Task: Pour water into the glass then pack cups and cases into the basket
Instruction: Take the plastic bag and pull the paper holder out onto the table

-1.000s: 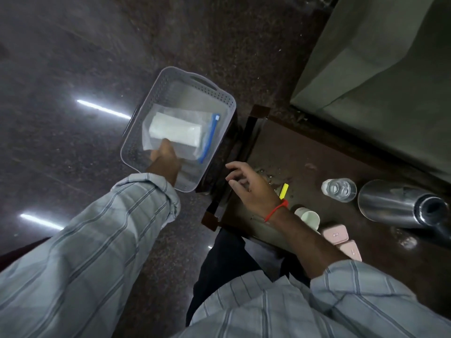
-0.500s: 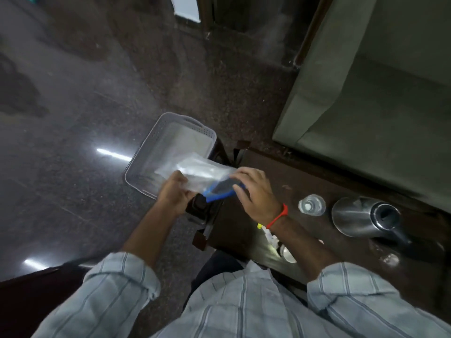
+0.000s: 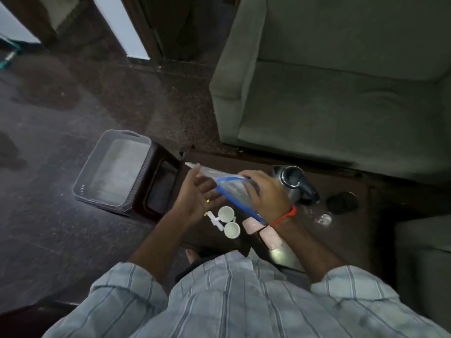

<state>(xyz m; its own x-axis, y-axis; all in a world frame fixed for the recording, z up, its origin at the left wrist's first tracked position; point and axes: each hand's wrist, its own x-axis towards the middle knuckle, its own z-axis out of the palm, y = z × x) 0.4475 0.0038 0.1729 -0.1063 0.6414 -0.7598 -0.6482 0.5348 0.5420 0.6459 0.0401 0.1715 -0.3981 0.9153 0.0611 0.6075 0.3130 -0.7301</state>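
holding a clear zip bag [image 3: 229, 189] with a blue seal over the dark surface [image 3: 346, 230], i see my right hand [image 3: 266, 193] clenched on its near end, while my left hand [image 3: 197, 193] lies spread under it, fingers [image 3: 207, 178] loose. two white cups [image 3: 228, 222] and pink cases [image 3: 262, 230] sit just below. the grey basket [image 3: 111, 167] stands to the left, apart from both hands.

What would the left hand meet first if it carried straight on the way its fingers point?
The left hand points right, its fingers already against the clear zip bag held by the right hand. The bag comes first, then probably that hand, though depth is unclear.
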